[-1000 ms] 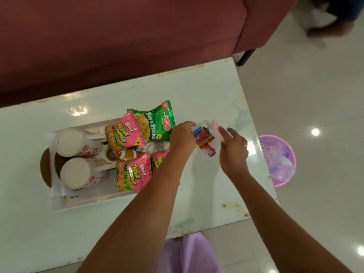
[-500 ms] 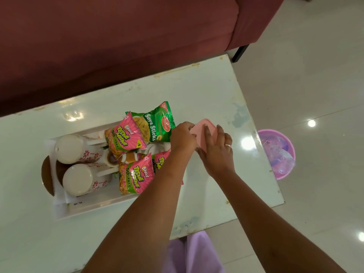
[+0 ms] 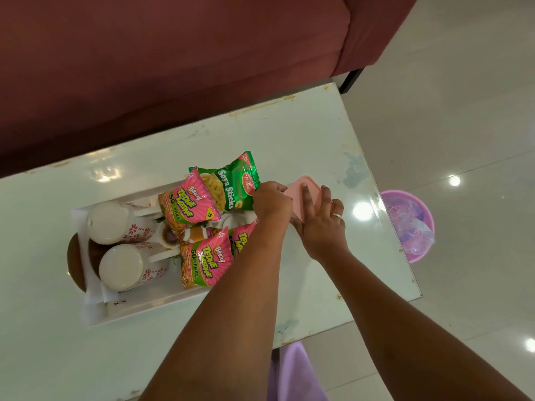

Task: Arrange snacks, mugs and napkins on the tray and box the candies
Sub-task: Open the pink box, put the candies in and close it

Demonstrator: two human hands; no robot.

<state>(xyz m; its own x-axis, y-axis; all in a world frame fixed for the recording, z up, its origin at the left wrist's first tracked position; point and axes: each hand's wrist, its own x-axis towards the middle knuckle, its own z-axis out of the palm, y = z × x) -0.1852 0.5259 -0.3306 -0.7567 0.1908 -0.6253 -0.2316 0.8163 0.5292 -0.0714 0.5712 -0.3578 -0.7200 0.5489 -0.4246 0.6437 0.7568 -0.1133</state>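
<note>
Pressing flat with straight fingers, your right hand (image 3: 321, 227) seats the pink candy-box lid (image 3: 293, 192) while your left hand (image 3: 272, 202) curls round its edge (just beside the tray (image 3: 139, 311)). Snack packets (image 3: 205, 261), mugs (image 3: 121, 267) and napkin (image 3: 92, 287) sit aboard; only closing looks left.

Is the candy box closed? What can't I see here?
Head view:
- Box and candies: covered by the pink lid, left hand and right hand.
- Lid seating: its near edges lie under both hands.
- Left fingertips: curled behind the knuckles.
- One pink snack packet: partly behind the left forearm.
</note>
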